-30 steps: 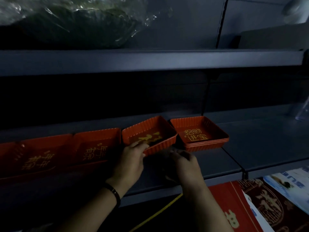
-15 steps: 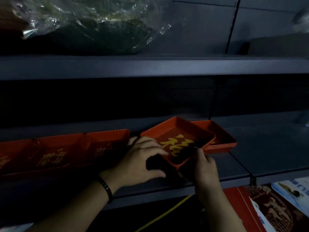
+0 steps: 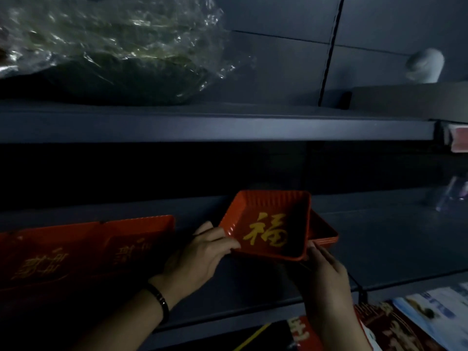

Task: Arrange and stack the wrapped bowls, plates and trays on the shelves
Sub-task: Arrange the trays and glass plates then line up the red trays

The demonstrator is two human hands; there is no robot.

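A red square tray (image 3: 276,219) with a gold character inside is lifted and tilted toward me above the dark middle shelf (image 3: 379,249). My left hand (image 3: 202,252) grips its left front corner, thumb on the rim. My right hand (image 3: 325,274) holds its right front corner from below. Just behind it, a stack of red trays (image 3: 325,235) sits on the shelf, mostly hidden by the held tray. Further red trays (image 3: 131,244) with gold writing lie in a row at the left of the same shelf.
A plastic-wrapped dark green bundle (image 3: 109,54) lies on the upper shelf (image 3: 228,127). A white object (image 3: 425,64) stands at the upper right. Printed boxes (image 3: 405,325) sit below at the lower right. The shelf edge (image 3: 253,315) runs in front of my wrists.
The tray has been lifted off the shelf, swung to the right and turned so its character faces me; it now hangs over the stack of trays. Both hands moved with it.
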